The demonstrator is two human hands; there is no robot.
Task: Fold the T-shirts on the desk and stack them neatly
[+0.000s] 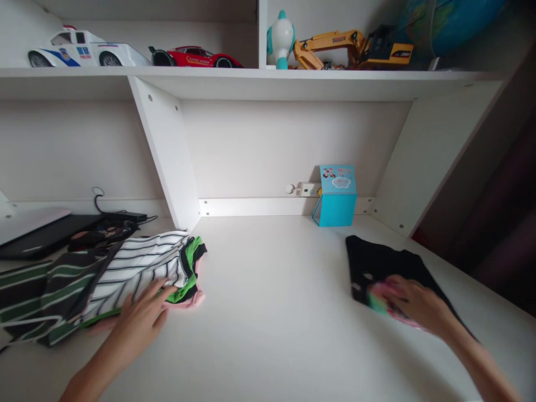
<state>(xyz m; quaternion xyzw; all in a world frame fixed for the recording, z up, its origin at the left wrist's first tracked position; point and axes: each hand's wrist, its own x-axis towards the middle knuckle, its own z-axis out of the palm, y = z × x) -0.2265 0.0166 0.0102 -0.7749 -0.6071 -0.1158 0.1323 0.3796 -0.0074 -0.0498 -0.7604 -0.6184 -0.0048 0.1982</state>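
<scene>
On the left of the desk lies a pile of clothes, with a white garment with dark stripes point(142, 259) on top and green, black and pink edges showing beneath. My left hand point(140, 318) rests on the pile's front edge, fingers spread. At the right, a folded black garment point(377, 254) lies flat with small pale marks. My right hand point(412, 301) is over its front part, blurred by motion. A pink and green patch point(378, 296) shows by its fingertips; whether it is a print or a separate cloth is unclear.
A blue desk calendar point(338, 209) stands at the back beside a wall socket point(309, 190). Dark green striped cloth point(54, 285), a black laptop-like slab point(46, 237) and cables lie left. Above, a shelf point(234, 72) carries toy vehicles and a globe.
</scene>
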